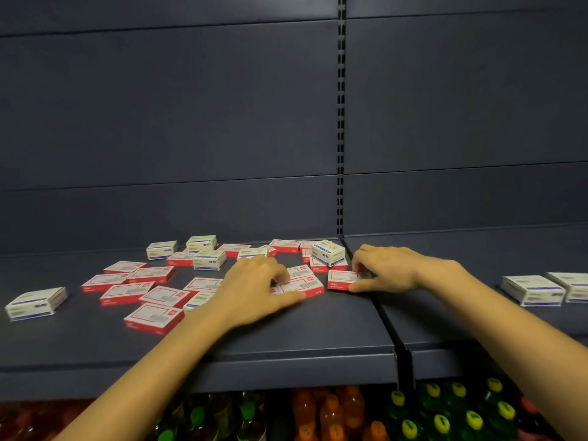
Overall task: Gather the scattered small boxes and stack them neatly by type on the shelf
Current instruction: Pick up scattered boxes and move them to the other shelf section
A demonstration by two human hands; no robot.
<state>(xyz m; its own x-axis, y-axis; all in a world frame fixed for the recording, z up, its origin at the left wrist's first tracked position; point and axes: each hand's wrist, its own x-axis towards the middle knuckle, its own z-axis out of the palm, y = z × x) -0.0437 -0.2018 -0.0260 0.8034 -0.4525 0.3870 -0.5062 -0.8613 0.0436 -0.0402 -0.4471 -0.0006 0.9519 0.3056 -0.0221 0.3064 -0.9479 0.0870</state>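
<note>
Under both hands, red boxes (gripped).

Loose boxes on shelf L, pair far R.

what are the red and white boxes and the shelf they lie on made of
The red and white boxes look like thin printed cardboard with a matte finish: sharp folded edges and flat printed faces. The shelf looks like painted sheet metal, dark grey with a dull sheen, its front edge folded down. That is likely, not certain.
</note>
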